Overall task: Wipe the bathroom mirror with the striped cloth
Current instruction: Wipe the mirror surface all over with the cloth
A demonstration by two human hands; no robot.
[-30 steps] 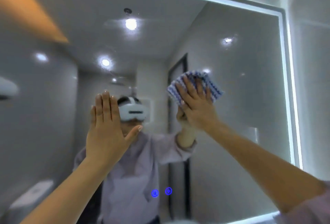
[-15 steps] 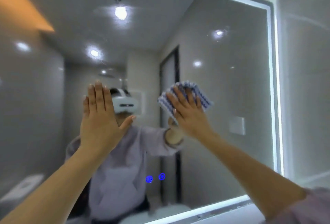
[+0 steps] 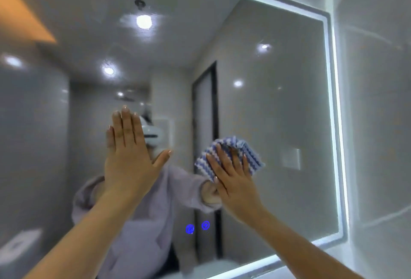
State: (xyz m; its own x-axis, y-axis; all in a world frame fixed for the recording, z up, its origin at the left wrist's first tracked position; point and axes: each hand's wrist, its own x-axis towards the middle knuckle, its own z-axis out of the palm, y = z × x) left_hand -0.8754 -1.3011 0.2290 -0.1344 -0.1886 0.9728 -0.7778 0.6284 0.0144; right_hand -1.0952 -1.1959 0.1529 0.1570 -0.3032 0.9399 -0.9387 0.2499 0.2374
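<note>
**Striped cloth flat under the right hand, on the lower right of the mirror**

The striped cloth [image 3: 237,145], blue and white and bunched into a pad, lies against the glass of the mirror [image 3: 278,105], right of the middle and in its lower half. The right hand [image 3: 235,182] covers the cloth's lower part with straight, slightly spread fingers and presses it to the glass; the cloth's top and both sides stick out past the fingertips. The left hand [image 3: 131,156] is well apart from the cloth, to its left and a little higher. It is flat and holds nothing, with fingers straight and together and the thumb out to the side. Whether its palm touches the glass cannot be told.

The part of the cloth under the right hand is hidden. Both forearms run out of the bottom edge. The mirror's left side is cut off; its lit border [image 3: 331,100] shows along the top, right and bottom. Two small blue icons [image 3: 190,229] glow on the glass below the hands, too blurred to read.
</note>
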